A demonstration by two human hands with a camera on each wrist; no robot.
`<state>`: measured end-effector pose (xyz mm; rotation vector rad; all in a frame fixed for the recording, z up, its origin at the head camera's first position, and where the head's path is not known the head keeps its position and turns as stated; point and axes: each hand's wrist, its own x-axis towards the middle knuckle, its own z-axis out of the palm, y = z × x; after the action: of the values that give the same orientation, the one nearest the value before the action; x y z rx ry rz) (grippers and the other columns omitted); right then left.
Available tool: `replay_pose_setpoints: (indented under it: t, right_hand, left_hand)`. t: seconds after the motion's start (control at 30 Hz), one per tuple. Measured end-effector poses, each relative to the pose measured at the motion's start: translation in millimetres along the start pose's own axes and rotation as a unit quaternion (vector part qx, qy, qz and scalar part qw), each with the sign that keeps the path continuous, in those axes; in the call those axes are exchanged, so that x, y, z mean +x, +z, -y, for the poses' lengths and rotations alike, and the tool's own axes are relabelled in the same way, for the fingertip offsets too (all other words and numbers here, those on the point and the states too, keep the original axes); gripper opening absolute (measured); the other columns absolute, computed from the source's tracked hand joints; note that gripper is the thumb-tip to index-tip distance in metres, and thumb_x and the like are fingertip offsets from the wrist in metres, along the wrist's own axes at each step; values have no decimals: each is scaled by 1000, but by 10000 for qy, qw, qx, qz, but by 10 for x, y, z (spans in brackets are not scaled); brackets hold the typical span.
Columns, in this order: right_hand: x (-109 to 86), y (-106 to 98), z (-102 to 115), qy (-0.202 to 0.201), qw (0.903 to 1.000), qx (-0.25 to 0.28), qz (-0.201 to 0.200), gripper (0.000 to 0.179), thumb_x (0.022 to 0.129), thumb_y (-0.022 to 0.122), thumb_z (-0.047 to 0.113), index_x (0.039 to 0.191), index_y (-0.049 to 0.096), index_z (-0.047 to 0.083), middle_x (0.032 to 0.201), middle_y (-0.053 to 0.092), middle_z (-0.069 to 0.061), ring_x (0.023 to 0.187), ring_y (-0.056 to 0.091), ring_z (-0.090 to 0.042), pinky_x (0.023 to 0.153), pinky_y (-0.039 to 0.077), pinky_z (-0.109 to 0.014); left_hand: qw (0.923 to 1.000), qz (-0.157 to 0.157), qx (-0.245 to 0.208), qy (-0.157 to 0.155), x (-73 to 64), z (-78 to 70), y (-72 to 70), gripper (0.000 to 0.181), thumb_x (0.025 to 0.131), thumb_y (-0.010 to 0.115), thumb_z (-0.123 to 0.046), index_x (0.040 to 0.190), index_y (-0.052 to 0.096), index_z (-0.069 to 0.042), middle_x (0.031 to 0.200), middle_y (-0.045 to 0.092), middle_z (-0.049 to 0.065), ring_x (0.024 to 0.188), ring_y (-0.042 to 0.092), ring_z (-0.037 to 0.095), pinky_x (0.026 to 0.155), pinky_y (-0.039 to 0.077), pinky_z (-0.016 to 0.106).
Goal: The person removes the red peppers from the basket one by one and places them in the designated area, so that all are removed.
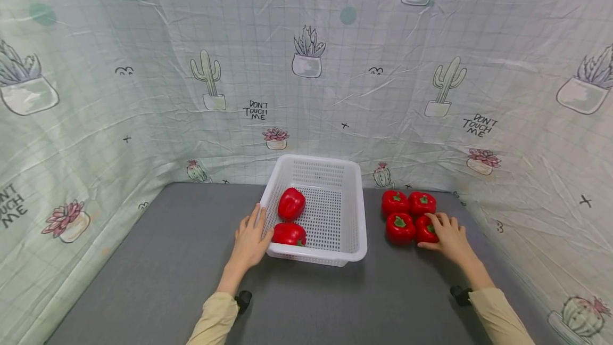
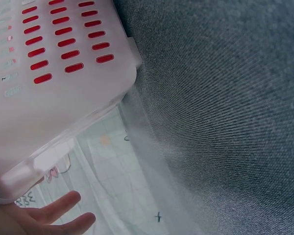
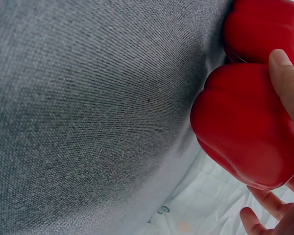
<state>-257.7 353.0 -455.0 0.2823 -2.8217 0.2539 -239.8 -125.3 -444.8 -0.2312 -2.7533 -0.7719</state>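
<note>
A white perforated plastic basket (image 1: 353,212) stands on the grey table, with two red bell peppers (image 1: 291,204) lying along its left side. My left hand (image 1: 250,239) rests at the basket's near left corner, fingers extended along the left rim; the left wrist view shows two straight fingers (image 2: 59,208) just beyond the rim. To the right of the basket, several red bell peppers stand close together, green stems up. My right hand (image 1: 450,236) grips the near right bell pepper (image 3: 245,122), thumb on one side and fingers round the other, its stem partly hidden.
Beside the gripped pepper are a near left pepper (image 1: 400,229) and two behind, left (image 1: 395,204) and right (image 1: 422,203). A printed cloth curtain (image 1: 306,116) with cactus drawings hangs behind and along both sides of the grey table (image 1: 177,260).
</note>
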Motion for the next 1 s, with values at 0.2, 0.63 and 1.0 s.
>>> replay_pose_setpoints:
  t: [0.2,0.63,1.0]
  right_hand:
    - [26,24,-37,-62,9999,19,109,78,66,75,37,124,40,-2,117,39,-28,100,36,-47,71,30,-62]
    - [6,55,-98,-15,9995,123,291,83,64,77,34,129,34,5,119,38,-29,105,35,-48,73,30,-63]
    - [-97,69,-163,76,9987,-196,472,93,66,77,22,140,20,21,108,38,-27,96,36,-47,65,31,-55]
  left_hand:
    - [10000,-2,22,3,8,1,14,59,88,46,-30,138,31,-3,148,20,15,123,29,45,92,28,65]
    - [10000,-56,44,65,11,-3,7,58,87,47,-28,137,32,-2,147,22,16,122,30,45,91,29,64]
    - [10000,-52,20,22,13,5,9,59,87,47,-29,137,31,-2,147,22,16,123,30,46,91,28,65]
